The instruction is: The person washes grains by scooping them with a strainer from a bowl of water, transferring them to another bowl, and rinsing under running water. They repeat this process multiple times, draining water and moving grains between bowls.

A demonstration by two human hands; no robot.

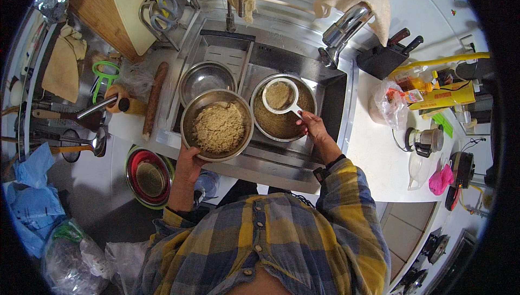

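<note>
My left hand [191, 160] grips the near rim of a stainless steel bowl [248, 140], tilted a little and heaped with pale, crumbly, grain-like food [218, 127]. In my right hand [313, 126] is the handle of a small white-rimmed strainer [295, 106], which holds some of a similar tan material [278, 95]. The strainer is over a second steel bowl [313, 92] in the sink, where cloudy brownish liquid with bits in it [272, 126] shows. Partly behind the held bowl, a third steel bowl [207, 73] looks bare inside.
The steel sink [333, 108] has a chrome faucet [345, 27] draped with cloth at its back right. A black knife block [375, 61] stands right of it. Left are a brown rolling pin [155, 100] and cutting boards [130, 15]. Red and green basins [149, 177] sit lower left.
</note>
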